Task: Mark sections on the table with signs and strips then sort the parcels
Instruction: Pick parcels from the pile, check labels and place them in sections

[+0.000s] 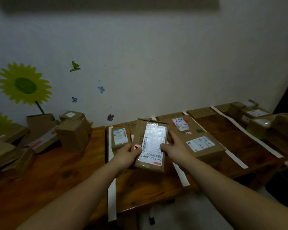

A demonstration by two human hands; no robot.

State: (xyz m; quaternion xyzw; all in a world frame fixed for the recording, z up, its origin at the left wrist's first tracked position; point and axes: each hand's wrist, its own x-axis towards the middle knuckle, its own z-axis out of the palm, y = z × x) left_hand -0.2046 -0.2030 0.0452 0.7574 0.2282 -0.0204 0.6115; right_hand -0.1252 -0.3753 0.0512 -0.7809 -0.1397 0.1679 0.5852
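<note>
Wooden table (pixel 56 171) divided by white strips (pixel 111 196). Parcel (pixel 150 145) held mid-frame, gripped by left hand (pixel 128 153) and right hand (pixel 173 146). Label best read first, then parcel lowered inside matching section.

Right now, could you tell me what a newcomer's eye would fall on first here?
The parcel with its bright white label, gripped by the left hand and right hand, at centre above the table. Then the white strips dividing it, and the sunflower decal on the left wall.
</note>
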